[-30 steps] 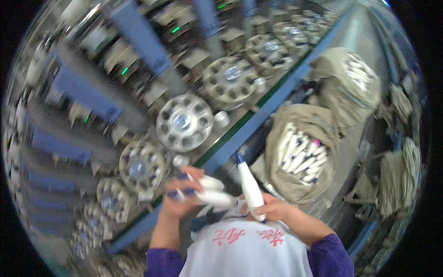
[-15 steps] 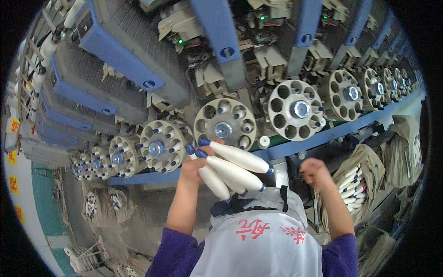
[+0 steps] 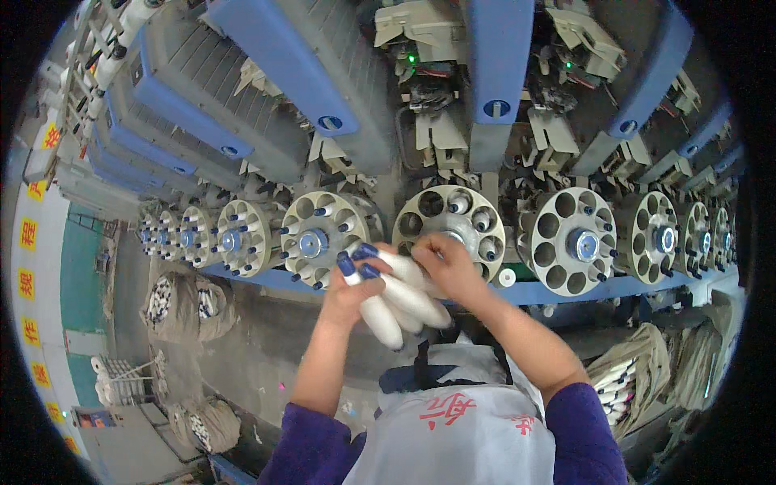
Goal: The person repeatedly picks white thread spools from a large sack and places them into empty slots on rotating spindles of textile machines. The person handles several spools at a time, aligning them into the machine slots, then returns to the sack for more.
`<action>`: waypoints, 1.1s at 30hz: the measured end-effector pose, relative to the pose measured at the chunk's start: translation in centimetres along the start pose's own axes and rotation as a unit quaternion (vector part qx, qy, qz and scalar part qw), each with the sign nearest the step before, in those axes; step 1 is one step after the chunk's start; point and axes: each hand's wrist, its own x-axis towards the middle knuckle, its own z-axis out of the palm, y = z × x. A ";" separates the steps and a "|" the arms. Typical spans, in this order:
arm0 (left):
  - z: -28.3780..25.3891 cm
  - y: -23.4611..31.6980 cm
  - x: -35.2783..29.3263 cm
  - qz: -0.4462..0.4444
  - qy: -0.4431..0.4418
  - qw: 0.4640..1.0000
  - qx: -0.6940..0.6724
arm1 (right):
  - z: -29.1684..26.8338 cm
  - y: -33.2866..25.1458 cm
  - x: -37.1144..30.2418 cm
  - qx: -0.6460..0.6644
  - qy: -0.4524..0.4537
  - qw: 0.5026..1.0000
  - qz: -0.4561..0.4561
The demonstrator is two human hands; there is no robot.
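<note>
My left hand (image 3: 347,301) is closed around the blue-tipped ends of several white yarn bobbins (image 3: 381,323), which fan out down and to the right. My right hand (image 3: 447,265) is beside the bobbins, its thumb and fingers drawn together; what they pinch, if anything, is too small to make out. Just behind it stands a round magazine (image 3: 444,217) with circular pockets. Some of its right-hand pockets hold bobbins, while those on the left look dark. My right hand covers the magazine's lower part.
Similar magazines, such as the right-hand one (image 3: 567,276) and the left-hand one (image 3: 312,216), line a blue rail (image 3: 525,293). Grey and blue machine housings (image 3: 499,65) rise behind. Sacks of bobbins (image 3: 659,356) stand at right and left. A small white spool (image 3: 507,277) sits by the rail.
My right hand has come from the right over to the bobbins and the magazine. The view has shifted, so the machines appear farther right. My left hand still holds the bobbins.
</note>
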 end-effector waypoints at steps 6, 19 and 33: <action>-2.9 -0.2 5.7 0.044 0.087 0.985 0.143 | 1.3 1.7 8.3 -0.142 -0.004 0.973 -0.183; -5.9 -3.3 1.2 -0.047 0.131 0.968 -0.208 | 2.3 1.7 1.9 -0.169 -0.027 0.978 -0.115; -4.3 -5.5 2.7 0.028 0.309 0.925 0.218 | 5.8 2.7 7.8 -0.023 -0.049 0.993 0.102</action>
